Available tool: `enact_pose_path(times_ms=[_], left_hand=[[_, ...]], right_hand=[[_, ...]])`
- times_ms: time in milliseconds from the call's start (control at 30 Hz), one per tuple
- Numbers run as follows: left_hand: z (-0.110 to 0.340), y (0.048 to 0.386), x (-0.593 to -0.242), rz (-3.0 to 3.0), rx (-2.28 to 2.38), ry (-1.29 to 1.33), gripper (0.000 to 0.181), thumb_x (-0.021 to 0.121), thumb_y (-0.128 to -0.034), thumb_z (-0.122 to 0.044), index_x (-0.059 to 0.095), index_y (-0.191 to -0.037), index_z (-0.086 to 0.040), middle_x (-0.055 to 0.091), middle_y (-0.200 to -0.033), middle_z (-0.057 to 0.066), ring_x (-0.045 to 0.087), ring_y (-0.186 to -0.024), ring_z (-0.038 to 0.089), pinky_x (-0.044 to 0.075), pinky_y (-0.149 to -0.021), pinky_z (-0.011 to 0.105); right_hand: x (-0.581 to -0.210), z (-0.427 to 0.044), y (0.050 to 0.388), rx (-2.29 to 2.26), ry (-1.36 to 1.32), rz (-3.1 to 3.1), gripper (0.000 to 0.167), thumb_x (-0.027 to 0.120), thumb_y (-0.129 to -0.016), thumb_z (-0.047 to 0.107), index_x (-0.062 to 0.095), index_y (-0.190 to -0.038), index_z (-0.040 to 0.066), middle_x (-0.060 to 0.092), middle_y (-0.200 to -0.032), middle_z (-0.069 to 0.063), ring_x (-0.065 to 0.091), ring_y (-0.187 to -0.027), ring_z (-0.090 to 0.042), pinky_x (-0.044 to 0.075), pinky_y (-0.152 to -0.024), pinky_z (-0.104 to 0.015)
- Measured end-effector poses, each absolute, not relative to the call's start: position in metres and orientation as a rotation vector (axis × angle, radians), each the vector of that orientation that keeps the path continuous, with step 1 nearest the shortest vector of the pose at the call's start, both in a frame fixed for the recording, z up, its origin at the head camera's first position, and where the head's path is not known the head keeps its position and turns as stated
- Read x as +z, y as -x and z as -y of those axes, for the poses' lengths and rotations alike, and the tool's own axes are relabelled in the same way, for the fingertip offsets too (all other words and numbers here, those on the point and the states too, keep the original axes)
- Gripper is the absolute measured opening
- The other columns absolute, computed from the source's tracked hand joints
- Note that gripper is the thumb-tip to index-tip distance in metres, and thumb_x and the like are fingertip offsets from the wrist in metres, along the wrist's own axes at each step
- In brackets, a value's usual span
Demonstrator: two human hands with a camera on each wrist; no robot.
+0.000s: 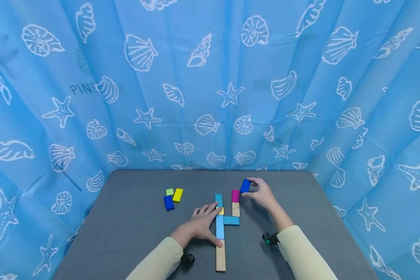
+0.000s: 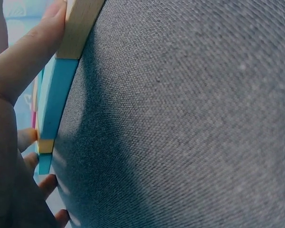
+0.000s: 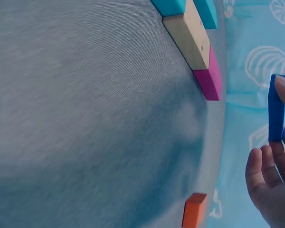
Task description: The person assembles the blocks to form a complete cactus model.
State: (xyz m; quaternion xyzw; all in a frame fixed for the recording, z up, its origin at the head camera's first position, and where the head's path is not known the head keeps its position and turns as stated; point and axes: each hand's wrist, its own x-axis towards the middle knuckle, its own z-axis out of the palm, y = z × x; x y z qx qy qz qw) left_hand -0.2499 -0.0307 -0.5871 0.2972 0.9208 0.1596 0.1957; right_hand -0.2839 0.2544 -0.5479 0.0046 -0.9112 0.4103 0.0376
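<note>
Between the thumb and fingers of my right hand (image 1: 262, 194), a blue block (image 1: 245, 185) is pinched; the right wrist view shows the blue block (image 3: 276, 111) raised off the table. My left hand (image 1: 201, 225) lies spread along a row of blocks. Its thumb touches a plain wooden block (image 1: 221, 258), and a fingertip reaches a small yellow block (image 1: 221, 211). A light blue block (image 1: 219, 227) and a teal block (image 1: 218, 199) belong to the same row. Branching right is another teal block (image 1: 231, 221), with a wooden block (image 1: 236, 209) and a magenta block (image 1: 235, 195) beyond it.
At the left of the grey table (image 1: 126, 233) lie a lime green block (image 1: 169, 191), a yellow block (image 1: 177, 195) and a second blue block (image 1: 168, 203). An orange block (image 3: 194, 210) shows in the right wrist view. A shell-patterned curtain (image 1: 210, 97) hangs behind the table.
</note>
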Motion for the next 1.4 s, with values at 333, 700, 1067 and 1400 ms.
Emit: enact_pose_path(times_ms=[333,700,1067,1400], left_hand=[[0.029,0.251,-0.592,-2.585,0.447,-0.816,0.124,0.073,-0.0618,-0.085,0.019,-0.162,-0.036,0.01,-0.171,-0.005,0.019,-0.152,0.03,0.017,-0.119,0.062],[0.03,0.251,-0.589,-2.577,0.444,-0.821,0.123,0.072,-0.0628,-0.085,0.019,-0.162,-0.036,0.01,-0.171,-0.004,0.019,-0.153,0.031,0.018,-0.119,0.062],[0.033,0.251,-0.587,-2.574,0.451,-0.835,0.122,0.073,-0.0639,-0.084,0.019,-0.162,-0.034,0.011,-0.171,-0.002,0.02,-0.152,0.031,0.019,-0.118,0.063],[0.031,0.251,-0.586,-2.559,0.466,-0.853,0.123,0.072,-0.065,-0.084,0.017,-0.163,-0.033,0.009,-0.171,-0.004,0.018,-0.153,0.029,0.017,-0.119,0.061]], right_hand=[[-0.544,-0.232,0.306,1.285,-0.082,2.88,0.066,0.082,-0.085,0.019,0.054,-0.144,0.007,0.054,-0.138,-0.02,0.054,-0.124,-0.04,0.053,-0.092,-0.054],[-0.551,-0.199,0.333,1.367,-0.093,2.956,0.064,0.082,-0.085,0.017,0.056,-0.143,0.011,0.053,-0.141,-0.019,0.052,-0.127,-0.039,0.047,-0.098,-0.058],[-0.56,-0.172,0.343,1.212,-0.166,3.048,0.06,0.081,-0.088,0.02,0.057,-0.143,0.014,0.055,-0.142,-0.017,0.053,-0.13,-0.038,0.045,-0.104,-0.057],[-0.566,-0.171,0.347,1.152,-0.198,3.125,0.062,0.081,-0.088,0.022,0.057,-0.144,0.016,0.051,-0.149,-0.016,0.044,-0.139,-0.04,0.039,-0.109,-0.059]])
